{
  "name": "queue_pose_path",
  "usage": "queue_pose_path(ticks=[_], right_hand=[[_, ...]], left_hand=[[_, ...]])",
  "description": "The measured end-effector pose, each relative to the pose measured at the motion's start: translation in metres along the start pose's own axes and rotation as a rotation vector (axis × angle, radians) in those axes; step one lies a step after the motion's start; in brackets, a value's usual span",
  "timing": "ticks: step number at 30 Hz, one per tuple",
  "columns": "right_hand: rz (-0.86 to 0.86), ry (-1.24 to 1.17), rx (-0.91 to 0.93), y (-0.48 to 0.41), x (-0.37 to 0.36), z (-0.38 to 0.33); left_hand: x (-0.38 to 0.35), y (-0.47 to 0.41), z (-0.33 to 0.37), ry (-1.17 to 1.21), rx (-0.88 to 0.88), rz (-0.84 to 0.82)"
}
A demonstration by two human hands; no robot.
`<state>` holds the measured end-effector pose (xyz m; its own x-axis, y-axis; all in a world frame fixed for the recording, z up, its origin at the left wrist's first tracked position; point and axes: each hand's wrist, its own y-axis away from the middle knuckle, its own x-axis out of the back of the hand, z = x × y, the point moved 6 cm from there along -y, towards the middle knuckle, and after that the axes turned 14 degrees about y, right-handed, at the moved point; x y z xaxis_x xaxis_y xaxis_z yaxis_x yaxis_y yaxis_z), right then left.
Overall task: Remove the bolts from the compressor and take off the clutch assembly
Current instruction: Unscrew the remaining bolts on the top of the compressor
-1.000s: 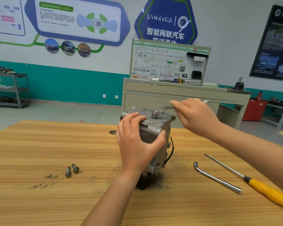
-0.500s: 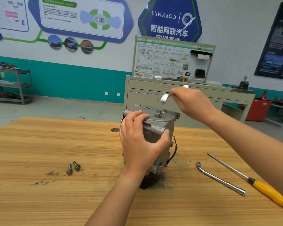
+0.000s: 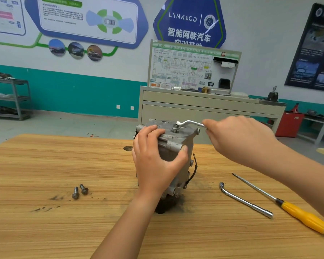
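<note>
On the striped wooden tabletop (image 3: 45,165), a grey cast-metal compressor (image 3: 178,139) stands on end between the hands. The left hand (image 3: 155,163) clasps its upper body, fingers over the top edge, thumb against the side. Just right of it, the right hand (image 3: 239,139) grips a bent silver wrench (image 3: 191,123), whose head meets the raised bolt (image 3: 175,127) on the compressor's top face.

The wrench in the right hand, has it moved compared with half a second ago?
Yes. The wrench has come down: its head was raised above the top of the compressor, and now it sits at the bolt there.
</note>
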<state>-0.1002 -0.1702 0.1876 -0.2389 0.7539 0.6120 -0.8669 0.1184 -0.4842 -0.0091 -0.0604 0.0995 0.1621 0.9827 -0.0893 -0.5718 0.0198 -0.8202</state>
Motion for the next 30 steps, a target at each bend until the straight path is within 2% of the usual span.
queue_pose_path(ticks=[4, 8, 11, 13, 14, 17, 18, 21, 23, 25, 28, 30], right_hand=[[-0.072, 0.090, 0.033, 0.000, 0.011, -0.010], [-0.200, 0.241, 0.174, 0.002, 0.029, -0.027], [-0.319, 0.258, 0.238, 0.000, 0.027, -0.045], [-0.351, 0.192, 0.217, -0.006, 0.029, -0.047], [-0.327, 0.174, 0.227, -0.006, 0.033, -0.047], [-0.197, 0.413, 0.403, 0.001, 0.036, -0.039], [-0.160, 0.434, 0.398, 0.005, 0.028, -0.032], [-0.067, 0.257, 0.205, 0.007, 0.010, -0.008], [0.129, 0.026, 0.172, 0.000, 0.003, 0.002], [0.157, 0.047, 0.151, -0.020, -0.016, 0.007], [0.165, 0.100, 0.229, -0.068, -0.037, -0.004], [0.199, 0.028, 0.302, -0.097, -0.033, -0.023]], left_hand=[[0.000, 0.000, 0.000, 0.006, 0.000, 0.006], [-0.001, 0.000, 0.002, 0.005, -0.007, 0.018], [-0.002, 0.000, 0.001, 0.020, 0.010, 0.008], [-0.003, 0.001, 0.000, 0.029, 0.016, 0.008], [-0.003, 0.001, 0.000, 0.029, 0.013, 0.010], [-0.001, 0.000, 0.000, 0.027, -0.008, 0.023], [-0.001, 0.000, 0.000, 0.021, -0.019, 0.025], [-0.001, -0.001, -0.002, 0.016, -0.048, 0.024], [-0.001, -0.002, -0.002, 0.030, -0.064, 0.028], [-0.001, -0.003, -0.002, 0.029, -0.069, 0.018], [0.001, -0.004, -0.002, 0.025, -0.081, 0.011], [0.002, -0.004, -0.002, 0.020, -0.076, 0.005]])
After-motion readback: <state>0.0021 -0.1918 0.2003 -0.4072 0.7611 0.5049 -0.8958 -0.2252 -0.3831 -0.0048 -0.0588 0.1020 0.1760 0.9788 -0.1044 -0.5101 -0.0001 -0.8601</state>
